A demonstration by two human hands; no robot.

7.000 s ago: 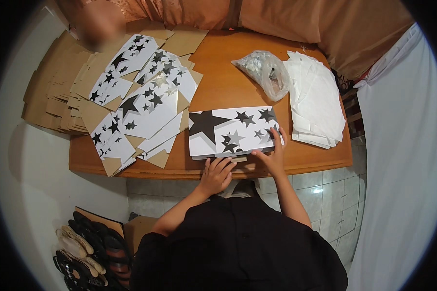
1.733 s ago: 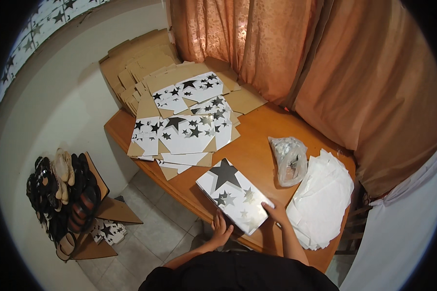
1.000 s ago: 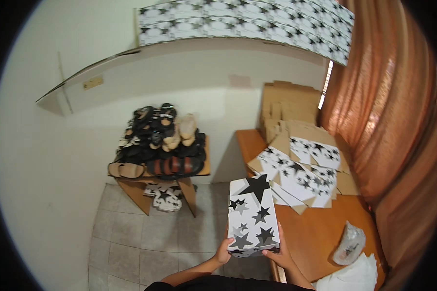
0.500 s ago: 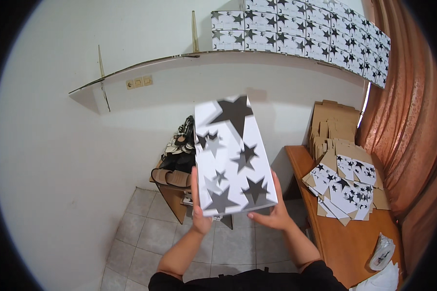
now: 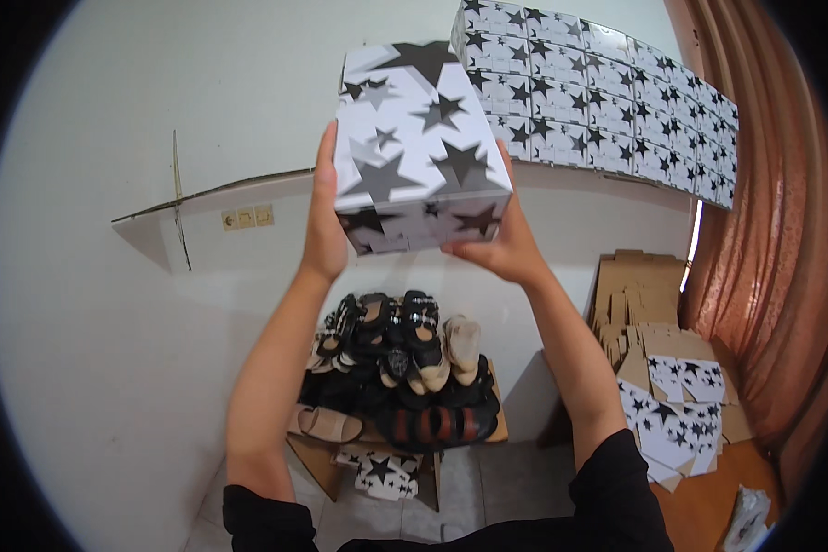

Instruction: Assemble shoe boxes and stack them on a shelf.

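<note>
Box: a white carton with black stars (image 5: 419,152), raised high in front of the wall, just left of the row of like boxes.
Left hand (image 5: 324,216): flat against the box's left side, grip pressed onto it.
Right hand (image 5: 497,244): under the box's lower right corner, grip clamped on it from below.
Stacked boxes (image 5: 607,97): a long star-printed row high on the wall.
Sandals (image 5: 400,373): heaped on a low cardboard stand below the arms.
Counter (image 5: 708,501): lower right, carrying flat star-printed blanks (image 5: 676,414) and brown cardboard.
Curtain (image 5: 764,276): orange, along the right edge.
</note>
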